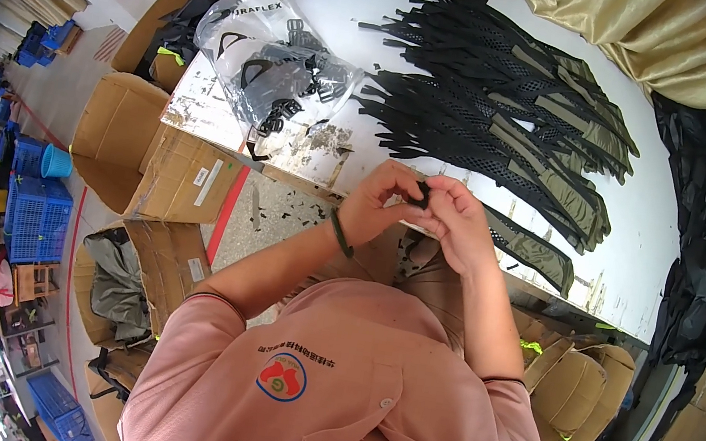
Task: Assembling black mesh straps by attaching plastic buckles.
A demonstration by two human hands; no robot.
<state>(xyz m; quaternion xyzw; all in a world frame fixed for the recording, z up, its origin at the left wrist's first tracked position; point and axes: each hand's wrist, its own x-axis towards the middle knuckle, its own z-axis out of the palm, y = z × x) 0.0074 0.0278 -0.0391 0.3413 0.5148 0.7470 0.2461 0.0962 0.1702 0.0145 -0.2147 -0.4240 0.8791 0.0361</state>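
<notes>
At the near edge of the white table, both my hands meet around a small black piece (420, 196). It may be a strap end or a buckle; my fingers cover too much of it to tell. My left hand (382, 196) has its fingers curled and pinches the piece from the left. Thumb and fingers of my right hand (459, 222) close on it from the other side. Just right of my right hand lies a black and olive padded strap (537, 255), its left end hidden behind that hand. Beyond, several similar straps (492, 132) are spread in overlapping rows.
A clear plastic bag (272, 56) with black buckles lies on the white table (632, 260), left of the straps. Cardboard boxes (187, 179) stand along the left side, and another open box (582, 388) is at right. Black material (697, 242) hangs beyond the table's right edge.
</notes>
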